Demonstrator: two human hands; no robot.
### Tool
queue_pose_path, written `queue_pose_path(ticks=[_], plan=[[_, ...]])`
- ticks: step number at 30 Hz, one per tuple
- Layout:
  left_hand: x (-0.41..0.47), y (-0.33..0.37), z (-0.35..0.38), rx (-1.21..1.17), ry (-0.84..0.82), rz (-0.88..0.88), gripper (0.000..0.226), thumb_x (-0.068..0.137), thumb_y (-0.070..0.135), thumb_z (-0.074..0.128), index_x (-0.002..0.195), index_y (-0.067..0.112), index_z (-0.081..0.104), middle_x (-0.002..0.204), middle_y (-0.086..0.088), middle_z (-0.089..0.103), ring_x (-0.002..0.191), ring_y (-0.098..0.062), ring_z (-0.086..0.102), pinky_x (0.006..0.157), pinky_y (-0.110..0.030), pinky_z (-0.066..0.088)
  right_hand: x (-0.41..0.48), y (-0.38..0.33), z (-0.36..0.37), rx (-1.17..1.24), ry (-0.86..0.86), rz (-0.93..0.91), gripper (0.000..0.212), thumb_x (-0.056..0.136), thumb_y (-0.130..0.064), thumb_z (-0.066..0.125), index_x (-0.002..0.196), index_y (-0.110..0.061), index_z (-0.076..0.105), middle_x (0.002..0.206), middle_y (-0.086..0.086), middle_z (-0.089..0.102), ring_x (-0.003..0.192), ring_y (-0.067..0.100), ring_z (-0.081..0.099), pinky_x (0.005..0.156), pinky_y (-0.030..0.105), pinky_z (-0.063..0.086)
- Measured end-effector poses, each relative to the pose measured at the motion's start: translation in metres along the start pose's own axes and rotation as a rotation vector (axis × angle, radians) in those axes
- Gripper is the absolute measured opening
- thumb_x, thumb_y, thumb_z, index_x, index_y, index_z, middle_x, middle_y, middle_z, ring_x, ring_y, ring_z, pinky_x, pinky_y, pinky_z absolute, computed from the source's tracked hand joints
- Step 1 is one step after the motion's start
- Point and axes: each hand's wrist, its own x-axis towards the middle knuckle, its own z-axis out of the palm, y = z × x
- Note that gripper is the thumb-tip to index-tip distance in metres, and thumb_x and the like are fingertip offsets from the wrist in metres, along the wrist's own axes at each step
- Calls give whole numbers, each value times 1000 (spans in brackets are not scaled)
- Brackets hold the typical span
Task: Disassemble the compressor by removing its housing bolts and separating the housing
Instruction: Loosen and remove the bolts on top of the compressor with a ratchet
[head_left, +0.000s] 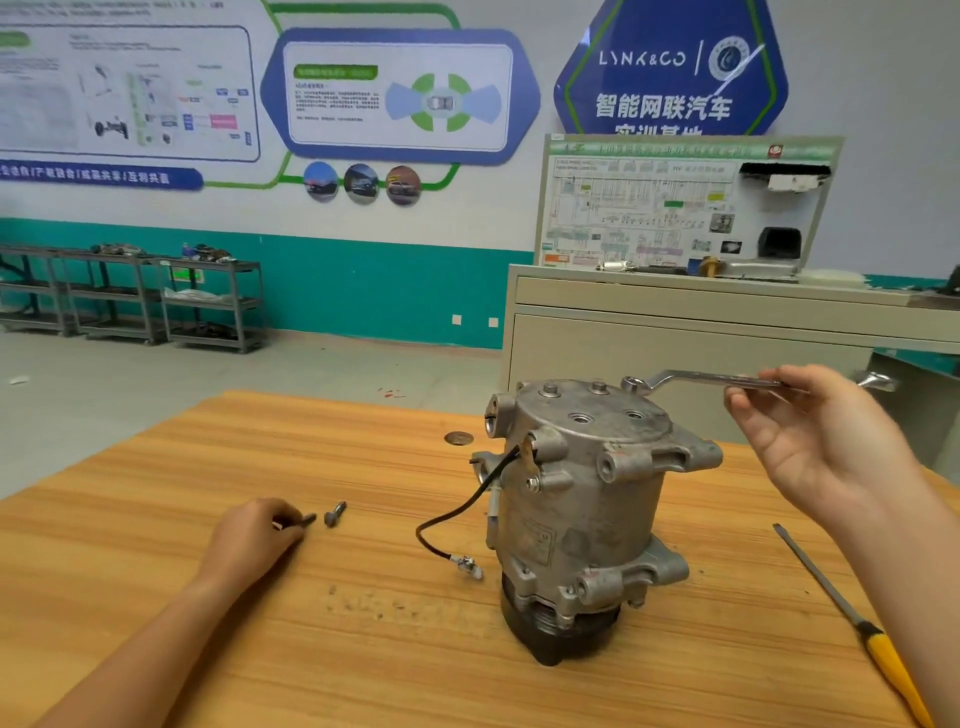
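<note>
Aloft, right hand (810, 436) grips wrench (701, 378); left hand (254, 535) pinches bolt (308, 519).

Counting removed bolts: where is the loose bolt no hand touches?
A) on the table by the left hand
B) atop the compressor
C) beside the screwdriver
A: the loose bolt lies on the table beside the left hand, which pinches a second bolt; the right hand holds the wrench.

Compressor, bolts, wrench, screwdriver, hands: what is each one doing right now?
compressor: upright on the table, two bolt heads showing on top.
loose bolt: lying on the table.
second bolt: pinched by the left hand.
wrench: held level by the right hand, ring end at the compressor's top edge.
screwdriver: lying on the table, untouched.
</note>
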Motion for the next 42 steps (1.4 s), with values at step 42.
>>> queue_pose_path(ticks=[42], plan=[[-37,219,-17,-1050,5,375,19,97,30,40,104,39,54,111,20,60,112,-3,54,89,-25,44,0,39,20,-333,66,-487,22,81,5,57,75,-13,47,52,-3,62,51,12,64,51,17,51]])
